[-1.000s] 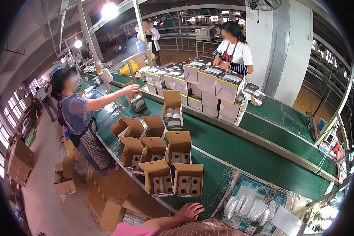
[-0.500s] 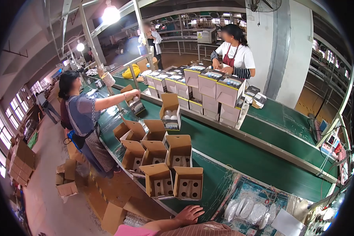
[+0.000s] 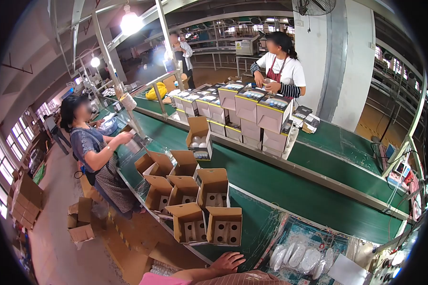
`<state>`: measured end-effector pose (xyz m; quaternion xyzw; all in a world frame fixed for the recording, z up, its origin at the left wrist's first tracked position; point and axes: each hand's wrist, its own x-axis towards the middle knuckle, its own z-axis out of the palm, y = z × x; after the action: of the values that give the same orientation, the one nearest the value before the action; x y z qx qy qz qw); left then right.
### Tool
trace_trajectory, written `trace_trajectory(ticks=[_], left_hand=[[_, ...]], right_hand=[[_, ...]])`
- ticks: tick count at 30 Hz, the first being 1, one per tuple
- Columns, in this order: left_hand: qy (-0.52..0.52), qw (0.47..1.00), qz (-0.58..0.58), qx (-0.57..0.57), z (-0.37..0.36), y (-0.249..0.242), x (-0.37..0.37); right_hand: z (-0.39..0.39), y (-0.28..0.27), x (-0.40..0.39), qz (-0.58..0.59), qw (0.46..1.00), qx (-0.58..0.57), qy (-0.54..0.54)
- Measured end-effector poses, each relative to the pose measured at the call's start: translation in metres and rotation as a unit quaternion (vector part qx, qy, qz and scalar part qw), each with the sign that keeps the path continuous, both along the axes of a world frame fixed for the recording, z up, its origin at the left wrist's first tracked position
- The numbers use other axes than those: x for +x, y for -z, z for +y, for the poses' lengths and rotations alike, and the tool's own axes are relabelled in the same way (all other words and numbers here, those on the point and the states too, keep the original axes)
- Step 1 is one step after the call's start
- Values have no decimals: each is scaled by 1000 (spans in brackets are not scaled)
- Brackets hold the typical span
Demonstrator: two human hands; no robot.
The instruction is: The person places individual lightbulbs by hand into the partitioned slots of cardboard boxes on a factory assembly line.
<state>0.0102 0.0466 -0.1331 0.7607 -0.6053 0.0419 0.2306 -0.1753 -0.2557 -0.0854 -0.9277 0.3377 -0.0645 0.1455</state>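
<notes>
My left hand (image 3: 227,262) lies flat on the green belt at its near edge, fingers stretched out and holding nothing. Just beyond it stand several open cardboard boxes (image 3: 224,228), flaps up, with inserts that have round holes. To the right of the hand, a tray (image 3: 281,237) carries several white round parts (image 3: 311,260) in clear plastic. Farther off, an open box (image 3: 198,140) shows white bulbs (image 3: 199,144) inside. My right hand is out of view.
A co-worker (image 3: 95,147) stands at the left side of the belt (image 3: 271,183). Another person (image 3: 283,66) works behind stacked printed boxes (image 3: 263,109). A carton (image 3: 81,219) sits on the floor at left, and an open carton (image 3: 164,259) is near my arm.
The co-worker on the left has drawn an arm back from the belt, and the box by that hand has moved toward them. My left hand stays on the belt.
</notes>
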Motion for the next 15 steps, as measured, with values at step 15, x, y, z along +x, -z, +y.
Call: trace_trajectory(ticks=[15], left_hand=[[3, 1000, 13, 0, 1, 5, 2]], right_hand=[[0, -2, 5, 1, 1000, -3, -7]])
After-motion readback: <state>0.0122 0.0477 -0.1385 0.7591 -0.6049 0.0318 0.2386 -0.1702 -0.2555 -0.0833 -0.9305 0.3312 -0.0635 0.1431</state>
